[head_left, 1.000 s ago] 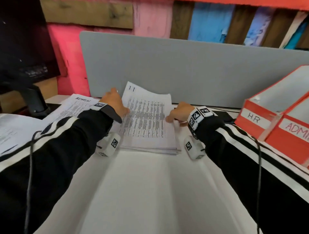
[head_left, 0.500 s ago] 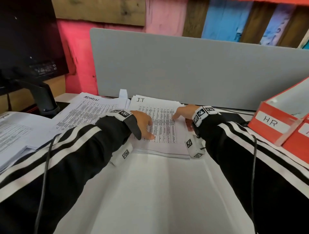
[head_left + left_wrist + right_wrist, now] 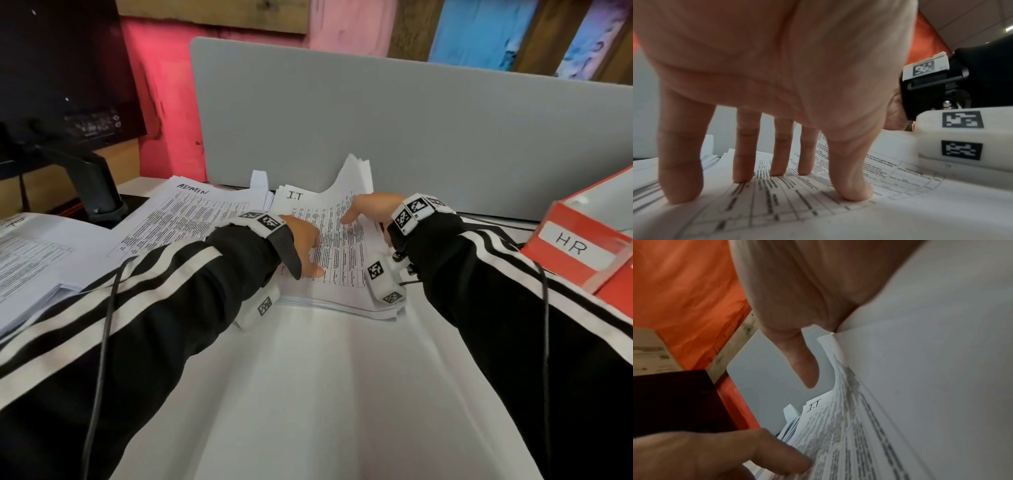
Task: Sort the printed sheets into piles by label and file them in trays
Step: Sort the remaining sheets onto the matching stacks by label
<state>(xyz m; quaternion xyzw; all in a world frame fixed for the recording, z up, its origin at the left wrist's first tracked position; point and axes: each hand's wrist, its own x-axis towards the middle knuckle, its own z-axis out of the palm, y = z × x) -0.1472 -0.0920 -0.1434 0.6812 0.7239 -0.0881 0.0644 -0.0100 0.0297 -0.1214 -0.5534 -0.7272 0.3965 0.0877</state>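
From the head view, the left hand (image 3: 305, 243) is laid flat on the I.T pile (image 3: 329, 253), with its fingers spread and straight. The right hand (image 3: 371, 210) is curled round the far right corner of that pile, and the corner sheets are bent up toward the grey screen (image 3: 411, 130). The I.T pile is set in the middle of the white desk (image 3: 308, 394). Just to its left, an ADMIN pile (image 3: 191, 219) is seen, and the edges of the two piles seem to touch. More paper (image 3: 37, 253) is spread at the far left, near the black stand (image 3: 92, 185). A red tray marked HR (image 3: 575, 246) is placed at the right, well apart from the piles.

From the left wrist view, the fingertips (image 3: 855, 194) of the left hand (image 3: 777, 65) are pressed down on the printed top sheet (image 3: 777, 211). The fingers are held straight and apart.

From the right wrist view, the sheets (image 3: 931, 386) are pinched by the right hand (image 3: 797, 296), with the thumb (image 3: 803, 369) on the printed side. Where the other fingers lie cannot be told. One finger (image 3: 760, 456) of the left hand is seen low down, touching the printed page. The letters I.T (image 3: 813, 405) are written at the far corner of a sheet.
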